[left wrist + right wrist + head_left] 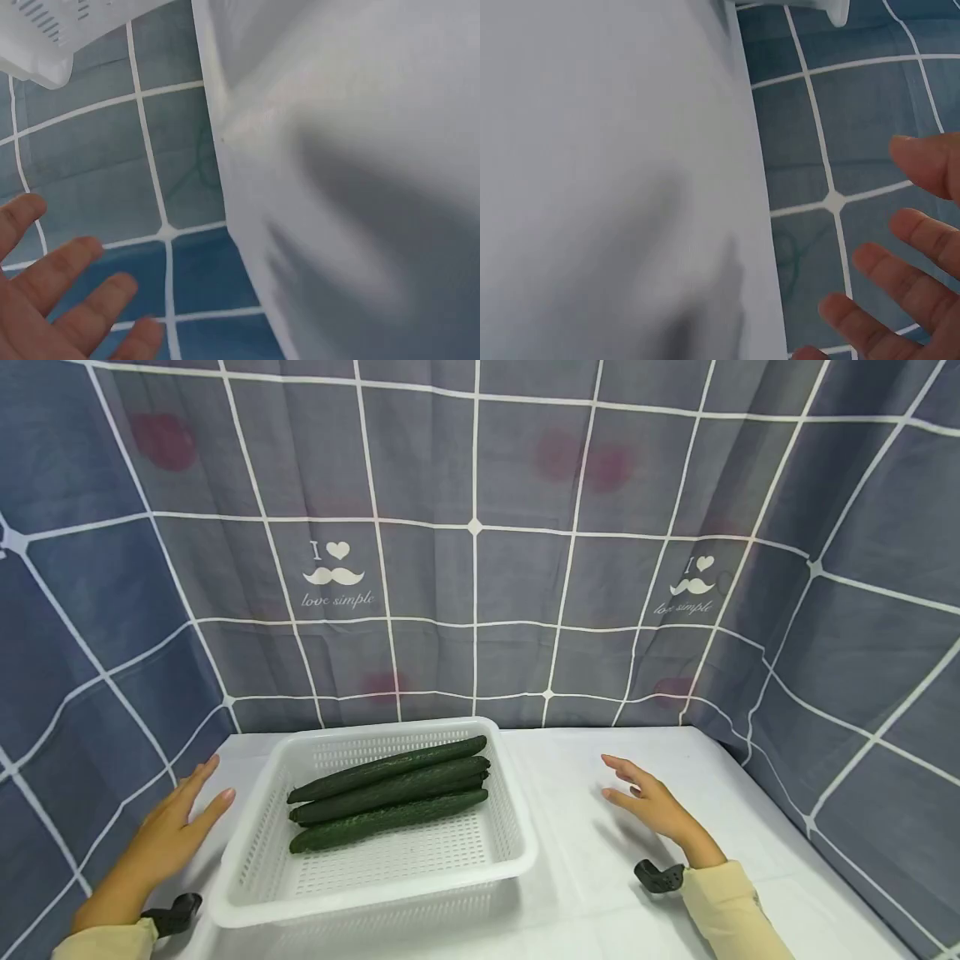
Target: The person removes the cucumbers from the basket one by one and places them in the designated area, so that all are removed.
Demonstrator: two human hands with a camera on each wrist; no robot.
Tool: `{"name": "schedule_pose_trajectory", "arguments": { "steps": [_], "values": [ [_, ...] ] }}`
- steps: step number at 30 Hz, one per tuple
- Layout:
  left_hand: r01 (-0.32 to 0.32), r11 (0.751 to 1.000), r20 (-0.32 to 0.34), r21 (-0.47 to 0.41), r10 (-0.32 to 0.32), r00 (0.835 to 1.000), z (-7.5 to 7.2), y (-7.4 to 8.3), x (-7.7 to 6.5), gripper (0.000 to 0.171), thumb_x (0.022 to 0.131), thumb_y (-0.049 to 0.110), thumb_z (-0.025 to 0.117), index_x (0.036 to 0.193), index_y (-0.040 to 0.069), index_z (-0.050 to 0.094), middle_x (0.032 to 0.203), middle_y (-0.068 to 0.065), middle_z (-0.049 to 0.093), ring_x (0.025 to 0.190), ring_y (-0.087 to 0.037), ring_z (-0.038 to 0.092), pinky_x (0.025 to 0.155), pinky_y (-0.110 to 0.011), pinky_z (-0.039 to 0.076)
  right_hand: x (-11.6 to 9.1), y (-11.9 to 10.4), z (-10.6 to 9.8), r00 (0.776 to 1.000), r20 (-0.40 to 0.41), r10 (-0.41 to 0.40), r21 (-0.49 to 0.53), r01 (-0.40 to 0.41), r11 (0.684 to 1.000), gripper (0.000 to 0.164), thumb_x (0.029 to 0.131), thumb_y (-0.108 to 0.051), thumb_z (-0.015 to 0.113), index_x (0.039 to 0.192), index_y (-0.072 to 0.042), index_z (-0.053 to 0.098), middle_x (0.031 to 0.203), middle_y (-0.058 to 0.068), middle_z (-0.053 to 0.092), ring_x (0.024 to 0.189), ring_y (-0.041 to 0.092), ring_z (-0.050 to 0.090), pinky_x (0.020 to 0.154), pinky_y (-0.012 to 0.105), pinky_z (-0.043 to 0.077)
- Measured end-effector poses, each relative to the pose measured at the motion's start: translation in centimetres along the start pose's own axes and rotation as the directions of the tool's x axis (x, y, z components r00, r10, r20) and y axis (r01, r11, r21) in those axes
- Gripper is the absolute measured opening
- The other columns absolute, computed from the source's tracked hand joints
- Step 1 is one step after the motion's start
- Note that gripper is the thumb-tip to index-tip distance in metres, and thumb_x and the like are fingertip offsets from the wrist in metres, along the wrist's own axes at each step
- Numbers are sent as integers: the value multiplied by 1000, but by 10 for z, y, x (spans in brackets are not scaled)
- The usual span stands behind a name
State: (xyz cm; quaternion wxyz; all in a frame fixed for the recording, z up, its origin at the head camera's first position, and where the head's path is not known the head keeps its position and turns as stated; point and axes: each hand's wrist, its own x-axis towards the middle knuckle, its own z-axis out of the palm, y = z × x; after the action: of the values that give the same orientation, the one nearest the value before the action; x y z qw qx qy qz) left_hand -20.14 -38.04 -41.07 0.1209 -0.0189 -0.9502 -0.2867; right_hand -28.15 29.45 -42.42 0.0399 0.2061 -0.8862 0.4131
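Several dark green cucumbers (397,810) lie side by side in a white perforated plastic basket (360,897) on the table. To the left of the basket, apart from it, my left hand (168,831) is held with fingers spread and nothing in it; the left wrist view shows the same bare fingers (64,274). My right hand (652,802) hovers over the table to the right of the basket, fingers loosely extended. It holds nothing, as the right wrist view of the fingers (907,289) confirms.
A white cloth covers the table (577,893). Blue-grey checked curtain (525,577) with white lines stands behind the table and along both sides. Black wrist devices (658,877) are strapped near both sleeves.
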Motion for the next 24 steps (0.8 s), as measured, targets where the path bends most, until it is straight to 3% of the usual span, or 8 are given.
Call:
{"name": "schedule_pose_trajectory", "arguments": {
  "steps": [5,7,10,13,14,17,21,24],
  "values": [
    [-9,996,26,-83,11,1000,3,0,1,72,116,37,43,171,-1,15,164,-45,22,138,-75,29,103,-85,26,9,-4,5,997,67,-43,131,34,991,56,106,-6,65,157,9,46,157,36,47,141,60,47,112,60,45],
    [-32,992,10,-126,34,999,6,0,1,69,116,33,45,169,-4,20,162,-45,27,139,-70,36,120,-62,34,12,-5,7,994,97,-44,180,26,983,55,106,-5,64,155,10,47,156,36,48,140,58,49,110,45,51],
    [-78,975,-18,-209,76,997,13,0,2,63,116,25,47,165,-9,27,158,-44,37,142,-19,54,111,-14,34,17,-6,11,988,154,-31,252,-9,968,54,106,-7,64,154,12,48,156,36,48,140,56,51,103,26,50],
    [-136,937,-37,-323,131,991,19,0,4,57,116,16,48,163,-11,31,150,-8,62,120,22,47,92,-2,34,21,-6,14,978,207,-17,291,-45,956,54,107,-9,64,154,13,47,156,35,49,142,55,50,101,21,48],
    [-151,915,-32,-373,150,988,21,0,5,56,115,14,47,165,-8,31,147,7,63,115,29,40,91,-3,36,22,-6,16,975,222,-12,298,-56,953,54,107,-10,64,154,13,48,156,34,49,143,54,49,102,21,48],
    [-180,832,-15,-525,202,979,24,0,8,56,115,7,45,170,7,33,137,38,51,118,24,50,89,-6,43,27,-8,19,967,254,-4,318,-79,945,56,107,-11,65,154,12,47,155,34,52,144,52,49,103,21,48],
    [-162,662,16,-731,255,967,27,0,12,59,114,2,40,166,31,38,140,31,58,121,12,58,92,-11,48,33,-11,23,960,279,-2,353,-101,930,59,106,-13,67,155,13,46,152,36,52,139,42,58,105,27,50],
    [-151,534,37,-832,324,945,30,-1,13,63,112,-4,38,162,33,43,142,20,62,122,2,63,92,-18,53,38,-14,25,955,297,-4,376,-114,920,60,106,-11,67,155,15,44,152,38,51,136,39,61,109,37,51]
  ]
}}
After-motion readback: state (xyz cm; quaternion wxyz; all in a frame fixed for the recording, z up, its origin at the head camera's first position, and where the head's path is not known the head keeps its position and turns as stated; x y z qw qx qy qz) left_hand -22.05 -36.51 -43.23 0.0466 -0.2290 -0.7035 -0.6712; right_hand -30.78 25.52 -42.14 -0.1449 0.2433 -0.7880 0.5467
